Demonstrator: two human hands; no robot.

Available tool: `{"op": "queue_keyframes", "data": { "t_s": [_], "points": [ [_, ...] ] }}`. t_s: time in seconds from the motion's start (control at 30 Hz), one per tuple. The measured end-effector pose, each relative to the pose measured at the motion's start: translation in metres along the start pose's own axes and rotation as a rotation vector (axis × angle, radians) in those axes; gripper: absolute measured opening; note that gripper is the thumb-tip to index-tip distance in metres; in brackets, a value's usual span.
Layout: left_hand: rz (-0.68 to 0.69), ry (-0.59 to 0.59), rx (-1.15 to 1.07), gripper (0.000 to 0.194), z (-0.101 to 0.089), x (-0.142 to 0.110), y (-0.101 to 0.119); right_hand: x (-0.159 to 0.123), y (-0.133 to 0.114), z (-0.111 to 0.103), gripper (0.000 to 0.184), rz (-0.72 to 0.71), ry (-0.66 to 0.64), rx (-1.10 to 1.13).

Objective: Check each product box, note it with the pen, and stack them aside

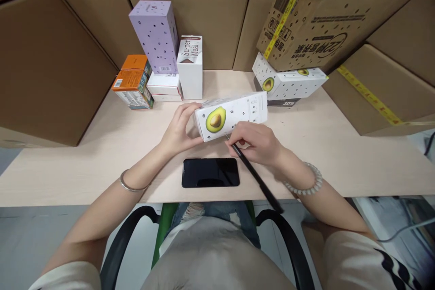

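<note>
Pale tabletop [112, 167] under the fingers [186, 109]; cardboard boxes [217, 31] beyond. Left hand [177, 131] part-spread, clamping avocado-print box [238, 115] by one end; right hand [256, 142] pinching black pen [253, 171], tip at box. Past left fingers, white carton [190, 77]: "Su-per Meal".

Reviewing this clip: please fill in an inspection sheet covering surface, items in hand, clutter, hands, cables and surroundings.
Surface: pale wood-look table.
Items in hand: white avocado-print box, tilted; black pen-like tool, its thin tip at the box's lower edge.
Clutter: dark-screened smartphone near the front edge; orange box, lilac box, "Su-per Meal" box and small white box at back left; yellow-taped carton above another avocado-print box at back right.
Hands: left hand grips the box's left end; right hand holds the tool.
Cables: grey cable and black cable, off the table's right side.
Surroundings: cardboard cartons behind; chair armrests in front.
</note>
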State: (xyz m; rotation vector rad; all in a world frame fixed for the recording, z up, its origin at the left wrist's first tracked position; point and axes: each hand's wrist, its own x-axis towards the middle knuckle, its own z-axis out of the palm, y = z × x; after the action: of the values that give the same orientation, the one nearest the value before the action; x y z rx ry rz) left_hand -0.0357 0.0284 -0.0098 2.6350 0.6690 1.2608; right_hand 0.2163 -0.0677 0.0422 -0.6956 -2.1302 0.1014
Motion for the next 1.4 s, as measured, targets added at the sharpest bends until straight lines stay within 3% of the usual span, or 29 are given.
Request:
{"op": "queue_keyframes", "data": {
  "t_s": [0.17, 0.33, 0.47, 0.63, 0.7, 0.87, 1.0, 1.07, 1.27, 1.4],
  "points": [
    [-0.018, 0.036, 0.016, 0.086, -0.003, -0.001, -0.009, -0.007, -0.003, -0.017, 0.022, 0.032, -0.350, -0.204],
    [-0.023, 0.033, 0.036, 0.089, -0.004, -0.002, -0.014, -0.009, -0.006, -0.016, 0.019, 0.283, -0.622, -0.358],
    [-0.019, 0.044, 0.038, 0.090, -0.002, -0.003, -0.014, -0.008, -0.002, -0.008, 0.021, 0.463, -0.790, -0.411],
    [-0.018, 0.050, 0.027, 0.089, -0.002, -0.003, -0.013, -0.008, 0.000, 0.003, 0.027, 0.529, -0.919, -0.486],
    [-0.011, 0.059, 0.024, 0.088, -0.002, -0.003, -0.013, -0.008, -0.001, 0.006, 0.028, 0.538, -0.931, -0.494],
    [-0.011, 0.045, 0.015, 0.090, -0.003, -0.003, -0.012, -0.008, -0.008, 0.009, 0.027, 0.479, -0.808, -0.365],
    [-0.017, 0.038, 0.015, 0.090, -0.003, -0.003, -0.013, -0.010, -0.022, 0.016, 0.078, 0.365, -0.811, -0.185],
    [-0.008, 0.045, 0.014, 0.088, -0.003, -0.003, -0.014, -0.012, -0.030, 0.022, 0.090, 0.360, -0.832, -0.179],
    [-0.009, 0.044, 0.020, 0.087, -0.003, -0.003, -0.014, -0.015, -0.035, 0.028, 0.047, 0.386, -0.823, -0.076],
    [-0.029, 0.047, 0.021, 0.089, -0.003, -0.004, -0.014, -0.014, -0.029, 0.020, 0.056, 0.249, -0.695, 0.005]
  ]
}}
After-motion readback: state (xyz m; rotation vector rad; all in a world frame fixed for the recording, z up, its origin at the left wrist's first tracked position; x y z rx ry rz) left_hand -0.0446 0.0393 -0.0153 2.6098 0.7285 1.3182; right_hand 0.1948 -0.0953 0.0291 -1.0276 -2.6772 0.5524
